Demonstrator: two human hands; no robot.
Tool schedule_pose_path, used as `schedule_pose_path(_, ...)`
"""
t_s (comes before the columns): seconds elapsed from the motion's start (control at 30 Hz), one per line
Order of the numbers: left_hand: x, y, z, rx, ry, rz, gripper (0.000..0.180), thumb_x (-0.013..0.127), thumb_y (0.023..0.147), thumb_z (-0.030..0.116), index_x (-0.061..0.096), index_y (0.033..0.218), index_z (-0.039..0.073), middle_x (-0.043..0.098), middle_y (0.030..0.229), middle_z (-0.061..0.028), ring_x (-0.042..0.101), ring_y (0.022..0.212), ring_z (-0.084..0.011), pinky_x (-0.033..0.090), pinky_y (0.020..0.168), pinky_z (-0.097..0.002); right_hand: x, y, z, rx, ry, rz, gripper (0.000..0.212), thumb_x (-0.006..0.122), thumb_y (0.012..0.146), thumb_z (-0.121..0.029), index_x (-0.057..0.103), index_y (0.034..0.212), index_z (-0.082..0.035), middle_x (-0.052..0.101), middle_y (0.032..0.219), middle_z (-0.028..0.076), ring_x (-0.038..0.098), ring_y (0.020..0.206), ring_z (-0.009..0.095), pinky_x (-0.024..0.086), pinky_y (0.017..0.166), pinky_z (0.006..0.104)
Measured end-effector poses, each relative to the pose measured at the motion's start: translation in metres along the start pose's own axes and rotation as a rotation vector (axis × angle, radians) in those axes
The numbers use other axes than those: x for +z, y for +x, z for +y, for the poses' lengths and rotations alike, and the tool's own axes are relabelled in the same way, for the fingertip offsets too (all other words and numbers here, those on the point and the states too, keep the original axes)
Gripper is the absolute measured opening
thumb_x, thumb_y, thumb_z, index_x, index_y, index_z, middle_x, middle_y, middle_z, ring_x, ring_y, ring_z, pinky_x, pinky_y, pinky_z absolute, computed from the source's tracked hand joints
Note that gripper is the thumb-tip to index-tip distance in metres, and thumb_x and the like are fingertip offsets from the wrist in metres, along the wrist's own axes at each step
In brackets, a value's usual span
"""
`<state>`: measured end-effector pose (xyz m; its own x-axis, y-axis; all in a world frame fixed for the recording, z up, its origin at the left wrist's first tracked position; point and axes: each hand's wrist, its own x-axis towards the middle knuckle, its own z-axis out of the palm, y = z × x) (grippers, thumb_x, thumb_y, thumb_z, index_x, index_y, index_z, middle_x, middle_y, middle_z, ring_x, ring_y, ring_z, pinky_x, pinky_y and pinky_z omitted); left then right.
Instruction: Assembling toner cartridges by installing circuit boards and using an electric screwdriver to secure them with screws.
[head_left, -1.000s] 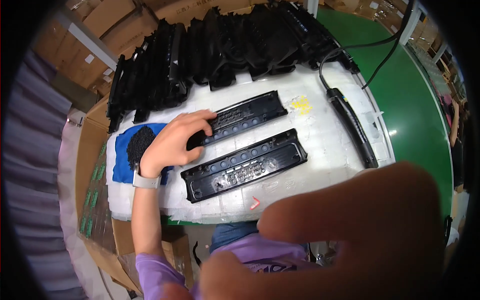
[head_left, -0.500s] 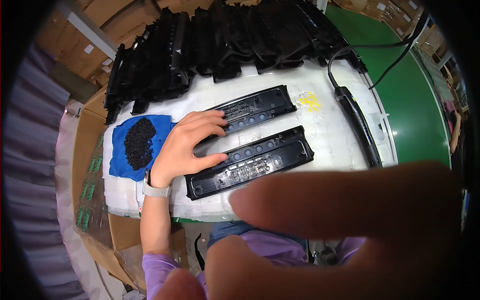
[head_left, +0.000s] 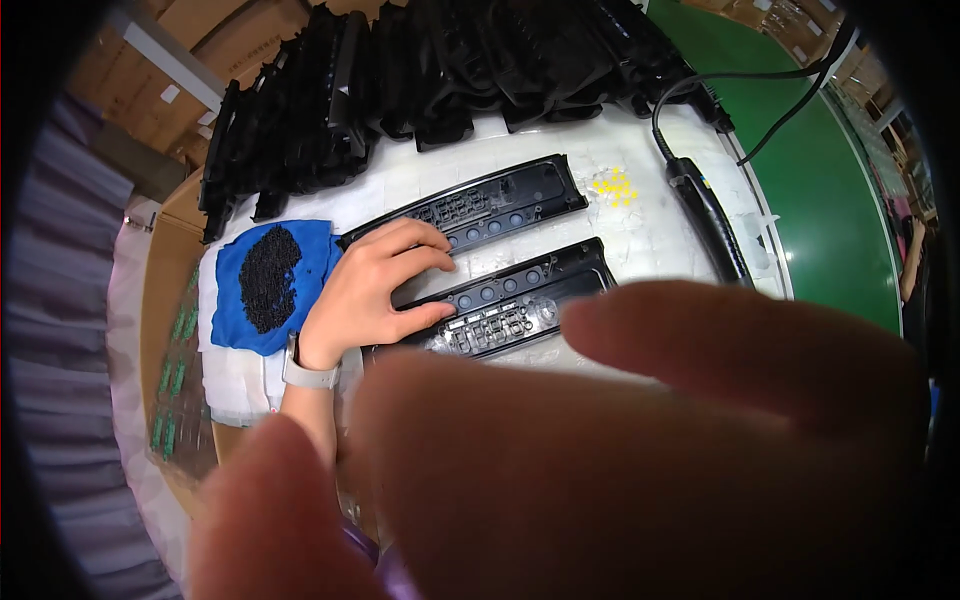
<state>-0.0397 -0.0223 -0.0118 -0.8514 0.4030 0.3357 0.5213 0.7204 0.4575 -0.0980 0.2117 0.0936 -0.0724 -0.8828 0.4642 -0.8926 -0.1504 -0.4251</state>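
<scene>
Two long black plastic panels lie one behind the other on the white padded table (head_left: 640,255). The far panel (head_left: 530,190) and the near panel (head_left: 575,262) each have a row of round grey buttons and rectangular cut-outs. Between them rests my left hand (head_left: 375,280), fingers curved and apart. Its fingertips are by the far panel's lower edge and its thumb lies at the near panel's left part; it holds nothing. Very close and blurred, my right hand (head_left: 620,470) covers the lower right of the view, fingers spread with nothing seen between them. It hides part of the near panel.
On the left, a blue cloth (head_left: 230,300) carries a pile of small black pieces (head_left: 270,280). Small yellow pieces (head_left: 615,187) lie right of the far panel. A black corded hand tool (head_left: 710,220) lies farther right. Stacked black plastic parts (head_left: 450,70) line the back.
My right hand has come up and left, covering more of the near panel and my left forearm. The whole scene has shifted slightly upward; my left hand stays at the panels.
</scene>
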Motion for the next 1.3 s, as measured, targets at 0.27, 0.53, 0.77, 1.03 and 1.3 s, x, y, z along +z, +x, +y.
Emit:
schedule_pose_path(0.27, -0.01, 0.009, 0.003, 0.055, 0.065, -0.053, 0.032, 0.075, 0.067, 0.023, 0.064, 0.09, 0.003, 0.058, 0.098, -0.0096, 0.058, 0.091, -0.0255, 0.051, 0.076, -0.034, -0.014, -0.004, 0.002, 0.028, -0.112, -0.006, 0.041, 0.065, 0.066, -0.006, 0.058, 0.107, -0.008, 0.062, 0.075, 0.007, 0.06, 0.061, 0.024, 0.047, 0.05, 0.0314)
schedule_pose_path(0.53, -0.008, 0.003, -0.004, 0.022, -0.05, 0.01, 0.024, 0.067, 0.071, 0.016, 0.063, 0.09, 0.002, 0.059, 0.09, -0.0099, 0.059, 0.085, -0.0253, 0.05, 0.075, -0.0341, -0.015, -0.007, -0.003, 0.081, -0.173, -0.047, 0.045, 0.065, 0.065, -0.006, 0.058, 0.11, -0.009, 0.062, 0.076, 0.006, 0.06, 0.06, 0.023, 0.047, 0.049, 0.031)
schedule_pose_path(0.77, -0.015, 0.002, 0.03, -0.196, -0.216, 0.069, 0.023, 0.066, 0.072, 0.013, 0.062, 0.091, 0.002, 0.059, 0.088, -0.0103, 0.059, 0.083, -0.0255, 0.05, 0.074, -0.0341, -0.024, -0.014, -0.014, 0.12, -0.208, -0.088, 0.049, 0.065, 0.065, -0.006, 0.058, 0.112, -0.009, 0.062, 0.076, 0.006, 0.059, 0.059, 0.022, 0.047, 0.048, 0.0306)
schedule_pose_path(1.03, 0.012, 0.0, 0.004, -0.104, 0.243, 0.098, 0.024, 0.068, 0.072, 0.011, 0.06, 0.093, 0.003, 0.057, 0.079, -0.009, 0.054, 0.077, -0.027, 0.046, 0.069, -0.0359, -0.041, -0.004, -0.015, 0.093, -0.342, -0.145, 0.053, 0.066, 0.064, -0.006, 0.058, 0.116, -0.01, 0.062, 0.077, 0.005, 0.059, 0.058, 0.021, 0.047, 0.047, 0.0301)
schedule_pose_path(1.3, 0.003, 0.001, 0.003, -0.093, 0.136, 0.141, 0.015, 0.067, 0.074, 0.015, 0.063, 0.082, 0.003, 0.055, 0.076, -0.0087, 0.054, 0.076, -0.0275, 0.046, 0.065, -0.0371, -0.012, 0.046, 0.051, 0.274, -0.435, -0.343, 0.038, 0.064, 0.075, -0.016, 0.057, 0.11, -0.005, 0.066, 0.088, 0.014, 0.064, 0.079, 0.032, 0.051, 0.066, 0.0397)
